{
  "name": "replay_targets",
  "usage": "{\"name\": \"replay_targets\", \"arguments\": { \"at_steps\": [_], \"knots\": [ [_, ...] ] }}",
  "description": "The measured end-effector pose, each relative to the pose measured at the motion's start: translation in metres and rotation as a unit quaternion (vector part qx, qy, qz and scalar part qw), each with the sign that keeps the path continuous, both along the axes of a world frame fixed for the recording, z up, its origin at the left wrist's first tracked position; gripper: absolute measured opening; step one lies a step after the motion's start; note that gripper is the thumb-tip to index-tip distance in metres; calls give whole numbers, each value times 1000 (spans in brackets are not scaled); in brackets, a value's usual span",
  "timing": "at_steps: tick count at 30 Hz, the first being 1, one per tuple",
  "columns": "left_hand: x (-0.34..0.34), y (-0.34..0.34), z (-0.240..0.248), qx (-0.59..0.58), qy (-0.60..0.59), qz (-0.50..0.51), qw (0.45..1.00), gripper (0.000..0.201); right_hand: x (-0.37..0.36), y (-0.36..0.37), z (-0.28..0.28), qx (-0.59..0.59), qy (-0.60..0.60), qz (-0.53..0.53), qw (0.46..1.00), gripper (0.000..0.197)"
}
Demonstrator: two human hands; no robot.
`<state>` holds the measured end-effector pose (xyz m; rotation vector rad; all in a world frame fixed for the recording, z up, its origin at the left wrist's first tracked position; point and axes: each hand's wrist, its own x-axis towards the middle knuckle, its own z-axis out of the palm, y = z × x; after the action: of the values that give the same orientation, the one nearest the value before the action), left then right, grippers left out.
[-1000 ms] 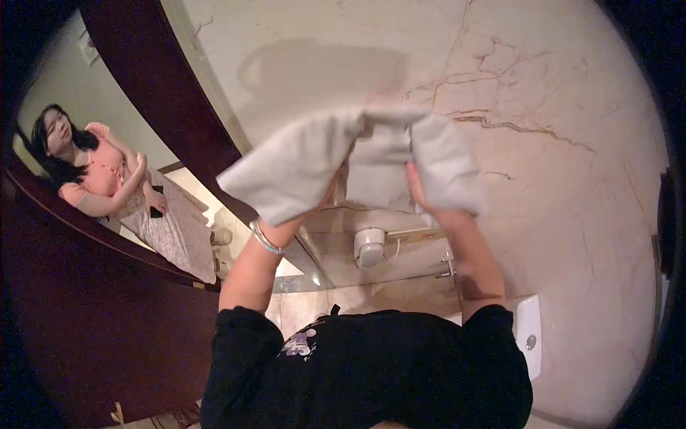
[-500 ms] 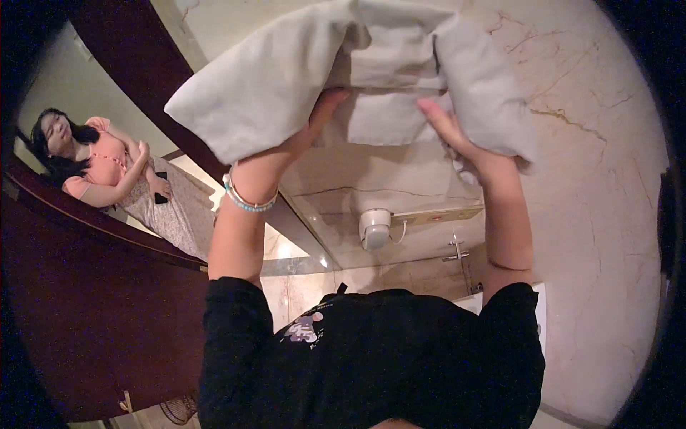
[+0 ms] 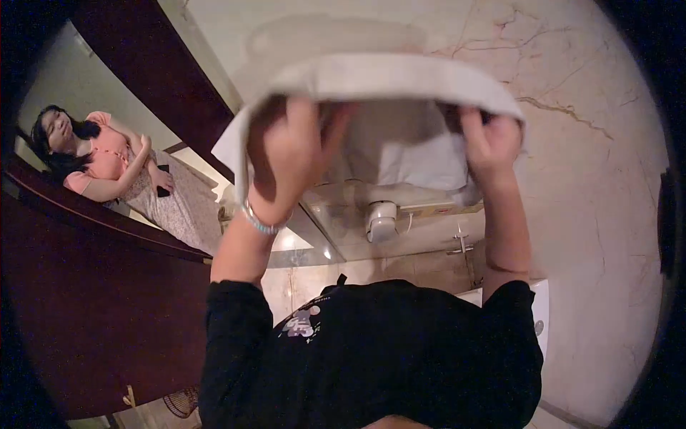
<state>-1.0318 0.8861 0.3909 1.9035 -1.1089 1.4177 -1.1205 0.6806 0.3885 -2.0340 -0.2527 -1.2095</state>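
Observation:
A light grey cloth [image 3: 400, 79] is held up in front of me, its upper edge bowed into an arch and its folds sagging between my hands. My left hand [image 3: 293, 154], with a beaded bracelet at the wrist, is closed on the cloth's left side; its fingers are blurred and partly in the fold's shadow. At the right end, my right hand [image 3: 493, 139] grips the cloth with curled fingers and the thumb up. The exact kind of cloth cannot be made out.
A person [image 3: 107, 164] in a pink top stands at the left, holding a dark phone [image 3: 163, 180], beyond a dark wooden panel [image 3: 93, 307]. A white wall fixture [image 3: 382, 222] and a metal tap [image 3: 461, 242] show below the cloth. Veined marble [image 3: 586, 214] fills the right.
The cloth's top edge has come down and toward me, drawn into a narrower arch. My hands have turned, showing their backs more, and the right one has curled onto the cloth.

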Motion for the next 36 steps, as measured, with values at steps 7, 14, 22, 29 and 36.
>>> {"name": "replay_targets", "arguments": {
  "at_steps": [7,14,22,29,36],
  "knots": [
    [31,-7,18,-35,-301,-29,953,8,7,0,8,187,-47,150,970,14],
    [25,-6,6,139,-295,53,944,37,-9,-30,-32,269,-136,119,946,27],
    [16,-25,6,211,-120,69,968,66,4,-20,-57,-202,-55,-243,947,72],
    [-17,-94,108,131,-169,-1,977,59,-13,-95,73,-290,-140,-338,885,73],
    [-4,-116,67,144,-130,-59,979,65,-12,-124,14,-287,-135,-371,873,76]
  ]
}}
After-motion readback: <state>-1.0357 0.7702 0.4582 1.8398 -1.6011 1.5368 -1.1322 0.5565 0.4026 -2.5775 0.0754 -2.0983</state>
